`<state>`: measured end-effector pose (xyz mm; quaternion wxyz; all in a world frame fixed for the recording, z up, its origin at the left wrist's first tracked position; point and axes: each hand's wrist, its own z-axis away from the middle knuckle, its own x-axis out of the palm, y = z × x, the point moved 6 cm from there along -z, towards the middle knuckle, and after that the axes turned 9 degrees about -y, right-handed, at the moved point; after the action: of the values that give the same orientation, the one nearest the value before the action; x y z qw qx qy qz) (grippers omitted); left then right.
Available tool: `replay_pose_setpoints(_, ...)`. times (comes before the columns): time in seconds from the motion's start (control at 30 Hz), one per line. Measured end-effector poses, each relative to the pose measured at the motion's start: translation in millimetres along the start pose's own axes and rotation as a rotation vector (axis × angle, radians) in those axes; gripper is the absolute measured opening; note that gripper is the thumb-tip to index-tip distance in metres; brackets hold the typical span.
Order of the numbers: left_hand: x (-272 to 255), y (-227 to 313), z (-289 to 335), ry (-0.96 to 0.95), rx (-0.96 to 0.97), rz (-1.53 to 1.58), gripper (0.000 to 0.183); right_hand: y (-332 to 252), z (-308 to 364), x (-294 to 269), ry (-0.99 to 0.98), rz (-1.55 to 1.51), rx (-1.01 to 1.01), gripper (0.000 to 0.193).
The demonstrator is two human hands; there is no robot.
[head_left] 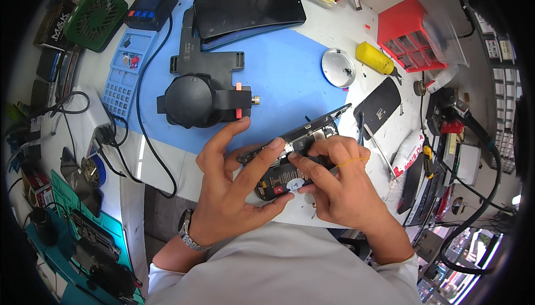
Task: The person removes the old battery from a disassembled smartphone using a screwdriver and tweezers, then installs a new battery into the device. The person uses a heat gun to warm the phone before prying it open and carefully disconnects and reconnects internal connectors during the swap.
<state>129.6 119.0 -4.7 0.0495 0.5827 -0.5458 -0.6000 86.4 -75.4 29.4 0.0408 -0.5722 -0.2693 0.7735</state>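
An opened smartphone with bare inner parts is held low over the near edge of the bench, its dark screen half tilted up along the far side. My left hand grips its left end, a finger on the upper part and the thumb at the lower edge. The fingers of my right hand are bent together over the phone's middle and right end; whether they pinch a small part is hidden. Just beyond my left fingertips stands a black clamp fixture with a red piece and a brass knob.
A blue mat lies beneath the fixture and a dark phone. To the right are a round tin, a yellow bottle, a black back cover, a white tube and red drawers. A black cable crosses the left side.
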Motion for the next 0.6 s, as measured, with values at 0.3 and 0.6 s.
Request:
replay_pose_setpoints(0.3, 0.0, -3.8, 1.4, -0.012, -0.032, 0.16, 0.084, 0.9, -1.7, 0.8, 0.001, -0.003, 0.006, 0.055)
replay_pose_setpoints(0.6, 0.1, 0.0, 0.3, -0.039, -0.053, 0.146, 0.09, 10.4, 15.4, -3.6, 0.104, -0.061, 0.046, 0.059)
